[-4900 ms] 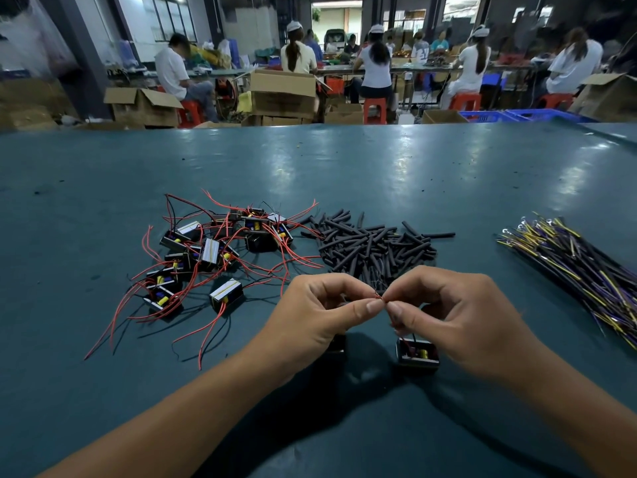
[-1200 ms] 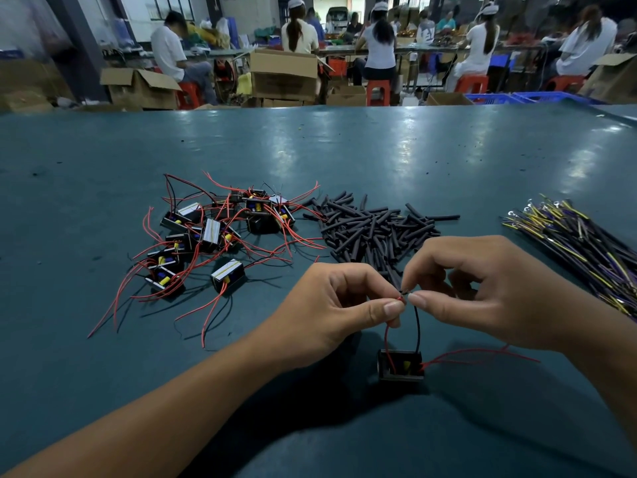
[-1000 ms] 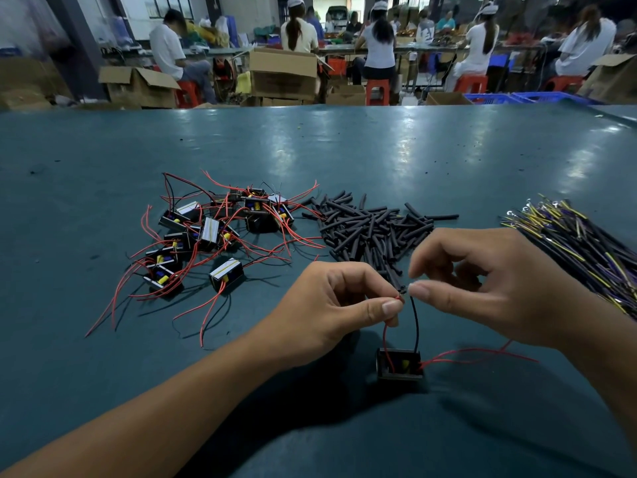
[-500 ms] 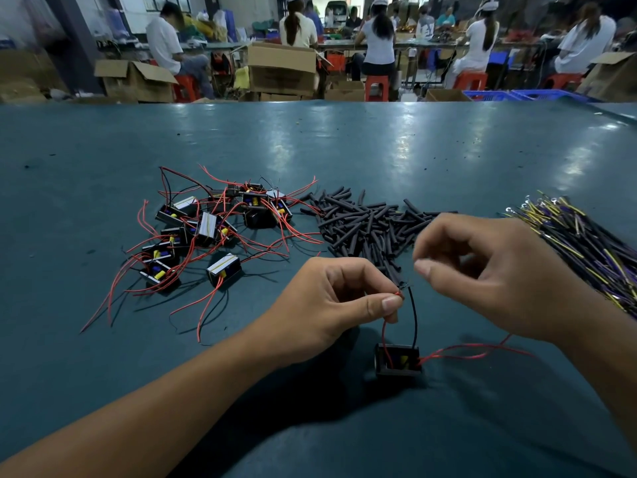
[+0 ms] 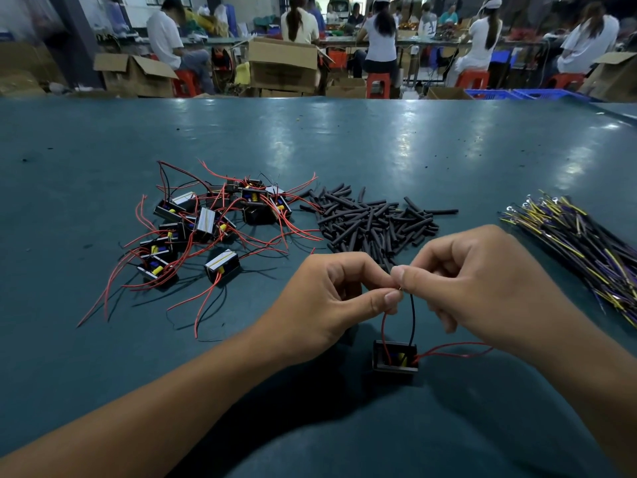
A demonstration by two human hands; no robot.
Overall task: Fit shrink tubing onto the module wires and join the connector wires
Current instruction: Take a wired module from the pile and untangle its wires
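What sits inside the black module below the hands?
Inside the module, a yellow component and the roots of a red wire and a black wire show; deeper parts are hidden by its walls.

Both hands meet over the teal table (image 5: pixel 379 139), thumbs and forefingers pinched together. The left hand (image 5: pixel 331 301) pinches a red wire (image 5: pixel 385 331) and the right hand (image 5: pixel 482 281) a black wire (image 5: pixel 412 319) — both rise from a small black module (image 5: pixel 395 357) standing near. Farther off lie a tangle of modules (image 5: pixel 206 229) at left, a heap of black tubing pieces (image 5: pixel 372 219) in the middle, and a bundle of yellow-and-purple wires (image 5: pixel 582 243) at right.
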